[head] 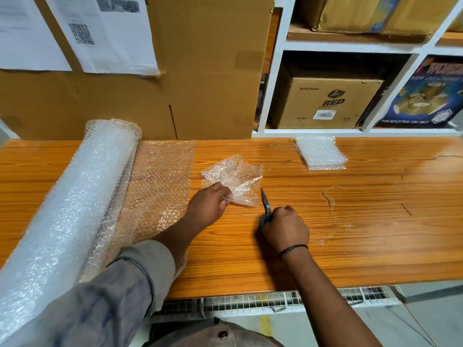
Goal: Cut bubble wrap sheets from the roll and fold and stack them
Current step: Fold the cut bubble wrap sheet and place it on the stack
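Note:
A thick roll of bubble wrap (75, 196) lies on the left of the wooden table (363, 234), with a flat length (160, 181) unrolled to its right. My left hand (209, 205) pinches the near corner of a loose, crumpled cut sheet (235, 175) in the table's middle. My right hand (285, 227) grips blue-handled scissors (265, 205), blades closed and pointing away, just right of that sheet. A stack of folded sheets (320, 152) sits at the back right.
A large cardboard box (200, 71) with taped papers stands behind the roll. White shelves (278, 71) at the back right hold cartons. Thin plastic scraps (328, 199) lie on the table right of my hands.

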